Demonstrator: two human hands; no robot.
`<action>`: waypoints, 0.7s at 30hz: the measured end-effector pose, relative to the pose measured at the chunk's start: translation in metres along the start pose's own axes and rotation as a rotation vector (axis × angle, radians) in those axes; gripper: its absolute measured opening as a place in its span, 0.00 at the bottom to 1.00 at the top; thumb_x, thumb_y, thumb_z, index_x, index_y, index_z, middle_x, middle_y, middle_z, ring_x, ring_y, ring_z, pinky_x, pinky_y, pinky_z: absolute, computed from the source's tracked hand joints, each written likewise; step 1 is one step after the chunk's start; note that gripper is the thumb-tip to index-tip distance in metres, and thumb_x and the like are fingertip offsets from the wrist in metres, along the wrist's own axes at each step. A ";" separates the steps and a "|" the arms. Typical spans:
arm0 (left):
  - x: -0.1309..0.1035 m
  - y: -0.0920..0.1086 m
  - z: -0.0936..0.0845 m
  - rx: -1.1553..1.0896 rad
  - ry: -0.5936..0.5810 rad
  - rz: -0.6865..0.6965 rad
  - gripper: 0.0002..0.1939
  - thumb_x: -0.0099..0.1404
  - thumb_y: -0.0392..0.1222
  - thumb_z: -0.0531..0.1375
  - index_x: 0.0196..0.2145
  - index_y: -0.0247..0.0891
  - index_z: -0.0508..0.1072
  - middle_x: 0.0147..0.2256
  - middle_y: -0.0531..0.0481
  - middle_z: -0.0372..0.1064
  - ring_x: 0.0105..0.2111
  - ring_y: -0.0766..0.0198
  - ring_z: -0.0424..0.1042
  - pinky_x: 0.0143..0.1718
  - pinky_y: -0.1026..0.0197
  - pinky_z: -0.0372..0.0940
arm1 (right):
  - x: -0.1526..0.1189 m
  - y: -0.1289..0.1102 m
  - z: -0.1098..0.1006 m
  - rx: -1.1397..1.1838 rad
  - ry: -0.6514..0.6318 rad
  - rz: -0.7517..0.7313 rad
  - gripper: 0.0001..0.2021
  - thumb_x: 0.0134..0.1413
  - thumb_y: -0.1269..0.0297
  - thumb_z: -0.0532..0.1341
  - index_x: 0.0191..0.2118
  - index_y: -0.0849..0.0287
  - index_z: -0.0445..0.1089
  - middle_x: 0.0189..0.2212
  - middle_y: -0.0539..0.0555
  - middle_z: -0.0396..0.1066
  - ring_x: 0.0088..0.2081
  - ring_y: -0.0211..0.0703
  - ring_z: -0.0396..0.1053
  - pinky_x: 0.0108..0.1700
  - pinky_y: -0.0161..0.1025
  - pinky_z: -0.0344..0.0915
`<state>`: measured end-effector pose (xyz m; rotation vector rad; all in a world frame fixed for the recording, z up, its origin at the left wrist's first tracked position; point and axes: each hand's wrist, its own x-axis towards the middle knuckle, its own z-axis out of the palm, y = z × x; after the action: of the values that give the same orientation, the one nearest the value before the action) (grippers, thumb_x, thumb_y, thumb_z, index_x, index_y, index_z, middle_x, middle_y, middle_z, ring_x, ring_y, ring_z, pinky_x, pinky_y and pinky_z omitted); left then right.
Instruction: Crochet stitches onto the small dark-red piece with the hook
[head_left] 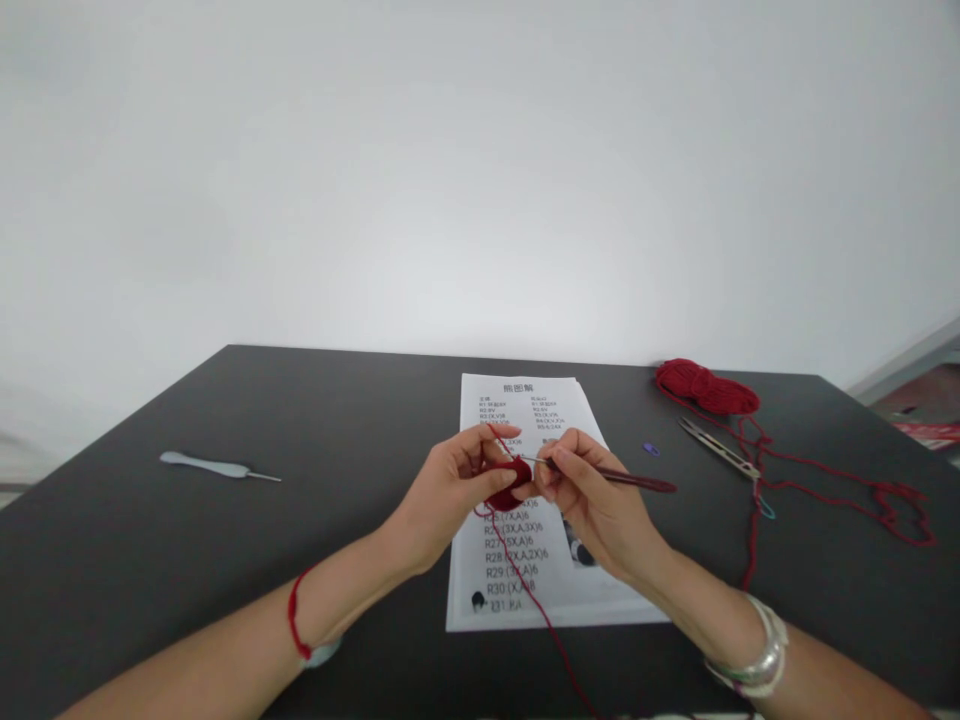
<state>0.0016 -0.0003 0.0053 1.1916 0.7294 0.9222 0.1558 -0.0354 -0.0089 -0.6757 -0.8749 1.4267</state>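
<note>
A matte black table (360,560) stretches before a plain white wall (480,180) in the head view, with printed white paper sheets (469,590) lying at the lower centre of the frame. At the centre, just above those sheets, a small, rounded piece of deep red yarn work (510,487) sits between two bare hands. The left hand (457,480) pinches it from the left between thumb and fingers, a red strand passing over the index finger. The right hand (592,485), closed around a slim crochet hook with a dark reddish-brown handle (637,480), brings the metal shaft to the top right edge of the red piece, its fingers close beside the work. A thin red yarn strand (551,625) trails from beneath the piece, across the sheets, to the bottom of the frame. A red cord bracelet (294,612) circles the left wrist; a silver bangle (766,655) shows on the right. At middle left lies a second hook with a pale grey handle (206,465). At right, an oblong skein of red yarn (705,388) rests near the table's far edge, above silver metal snips (720,448) with a teal loop, loose red yarn (889,495) and a small purple plastic clip (651,450).
</note>
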 end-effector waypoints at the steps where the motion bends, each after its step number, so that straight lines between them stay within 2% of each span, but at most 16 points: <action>1: 0.000 0.000 -0.001 -0.024 -0.013 -0.018 0.15 0.54 0.34 0.63 0.41 0.36 0.72 0.26 0.55 0.66 0.28 0.67 0.67 0.32 0.62 0.61 | 0.001 0.000 -0.002 -0.025 -0.001 -0.016 0.09 0.51 0.62 0.65 0.27 0.58 0.66 0.21 0.46 0.66 0.23 0.34 0.62 0.31 0.37 0.70; 8: 0.002 0.003 -0.005 -0.023 0.012 -0.034 0.15 0.52 0.32 0.64 0.40 0.35 0.72 0.25 0.56 0.67 0.25 0.69 0.65 0.29 0.64 0.59 | 0.004 -0.002 -0.015 -0.234 -0.076 -0.109 0.09 0.54 0.64 0.63 0.26 0.57 0.65 0.20 0.44 0.63 0.22 0.34 0.62 0.32 0.39 0.70; 13: 0.002 0.006 -0.002 0.033 0.050 -0.025 0.15 0.53 0.34 0.63 0.40 0.34 0.71 0.24 0.56 0.67 0.24 0.69 0.65 0.28 0.64 0.59 | -0.002 0.002 -0.015 -0.400 -0.049 -0.201 0.07 0.55 0.67 0.61 0.27 0.57 0.65 0.23 0.45 0.63 0.24 0.34 0.64 0.31 0.37 0.68; 17: 0.001 0.005 0.000 0.057 0.077 -0.020 0.15 0.52 0.34 0.64 0.39 0.35 0.71 0.23 0.57 0.67 0.23 0.69 0.65 0.27 0.65 0.59 | -0.007 0.000 -0.011 -0.658 -0.021 -0.286 0.07 0.55 0.68 0.59 0.26 0.56 0.63 0.24 0.47 0.66 0.25 0.36 0.64 0.25 0.33 0.61; 21: -0.001 0.001 0.003 0.079 0.143 -0.004 0.15 0.52 0.34 0.63 0.39 0.35 0.71 0.23 0.57 0.66 0.24 0.69 0.65 0.28 0.64 0.60 | -0.013 0.001 -0.005 -0.974 -0.024 -0.443 0.07 0.56 0.70 0.56 0.28 0.55 0.62 0.24 0.48 0.67 0.23 0.36 0.63 0.22 0.34 0.58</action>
<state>0.0037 -0.0021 0.0073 1.2015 0.8897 0.9902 0.1602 -0.0473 -0.0133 -1.0842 -1.6379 0.5494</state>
